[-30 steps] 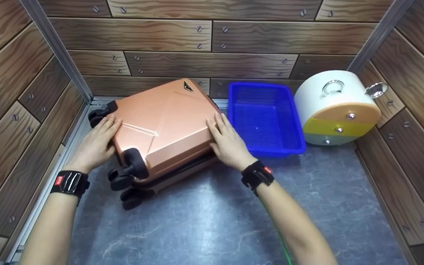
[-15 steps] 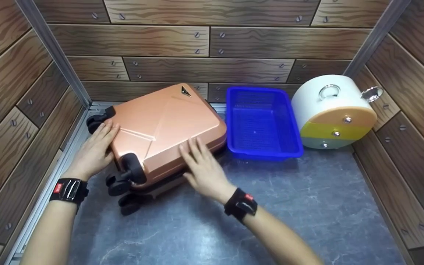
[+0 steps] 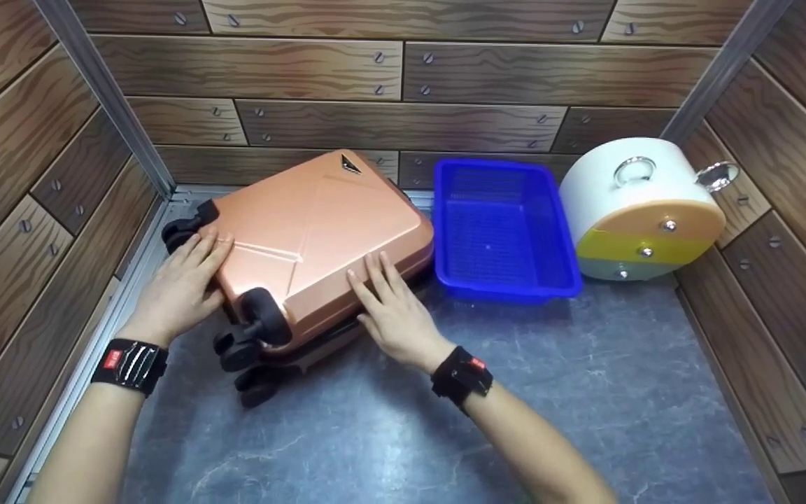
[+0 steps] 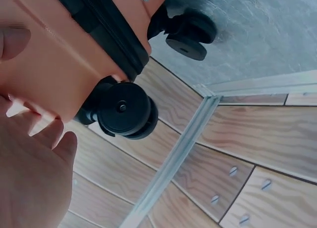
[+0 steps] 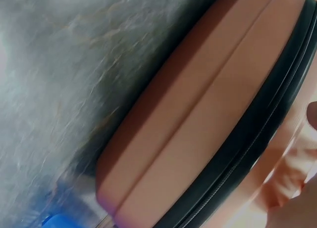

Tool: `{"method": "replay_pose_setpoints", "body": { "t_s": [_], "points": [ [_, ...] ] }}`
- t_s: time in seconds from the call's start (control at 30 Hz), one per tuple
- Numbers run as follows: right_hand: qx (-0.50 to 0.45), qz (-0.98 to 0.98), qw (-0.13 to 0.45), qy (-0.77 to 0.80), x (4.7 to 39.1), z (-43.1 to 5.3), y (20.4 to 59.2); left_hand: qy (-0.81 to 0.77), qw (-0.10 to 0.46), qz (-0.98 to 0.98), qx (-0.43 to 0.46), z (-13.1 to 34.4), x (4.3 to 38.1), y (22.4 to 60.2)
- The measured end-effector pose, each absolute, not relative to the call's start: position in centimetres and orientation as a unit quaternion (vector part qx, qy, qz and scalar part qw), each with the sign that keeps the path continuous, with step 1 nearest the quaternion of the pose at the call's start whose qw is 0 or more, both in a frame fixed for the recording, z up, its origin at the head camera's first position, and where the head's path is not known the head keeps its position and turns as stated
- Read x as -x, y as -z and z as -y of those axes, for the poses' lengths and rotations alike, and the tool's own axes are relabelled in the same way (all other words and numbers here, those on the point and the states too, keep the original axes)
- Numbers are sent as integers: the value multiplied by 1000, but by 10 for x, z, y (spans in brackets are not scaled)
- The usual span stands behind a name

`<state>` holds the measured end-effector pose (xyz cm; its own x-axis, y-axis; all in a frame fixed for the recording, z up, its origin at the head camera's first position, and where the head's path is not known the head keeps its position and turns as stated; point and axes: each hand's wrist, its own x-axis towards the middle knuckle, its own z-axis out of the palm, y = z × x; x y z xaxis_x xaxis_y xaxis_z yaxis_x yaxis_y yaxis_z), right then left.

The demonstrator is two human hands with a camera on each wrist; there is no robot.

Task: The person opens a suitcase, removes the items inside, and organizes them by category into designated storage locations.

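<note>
A rose-gold hard-shell suitcase (image 3: 333,217) lies flat on its broad side, turned at a slant. Black spinner wheels (image 3: 259,385) stick out from its left end. My left hand (image 3: 179,290) rests on that end between the wheels, fingertips over the top edge. Its fingers appear beside a wheel (image 4: 124,107) in the left wrist view. Along the near long side, my right hand (image 3: 399,322) touches the shell with extended, slightly spread fingers. The right wrist view shows the black zipper band (image 5: 247,149) running round the case; only a little of the right hand is visible there.
A blue plastic basket (image 3: 508,290) stands right beside the suitcase's right end. Farther right is a white rounded drawer box (image 3: 620,164) with orange, yellow and green drawers. Wood-patterned walls (image 3: 403,70) enclose the grey marbled floor (image 3: 375,448) on three sides.
My right hand has slid from the suitcase's right corner leftward and nearer along its long side. The left hand stays at the wheel end, and the suitcase has barely shifted.
</note>
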<state>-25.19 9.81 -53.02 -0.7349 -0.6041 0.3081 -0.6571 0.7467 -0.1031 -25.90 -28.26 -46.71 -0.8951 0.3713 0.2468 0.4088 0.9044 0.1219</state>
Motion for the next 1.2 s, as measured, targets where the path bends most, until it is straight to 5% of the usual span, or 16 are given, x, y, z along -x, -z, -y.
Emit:
{"method": "replay_pose_setpoints", "body": {
  "t_s": [0.53,1.2],
  "points": [
    [-355,925,88,-106,291,-121,521,48,136,958,248,267,247,474],
    [-298,922,7,-245,331,-138,493,61,193,959,198,186,237,485]
  ]
}}
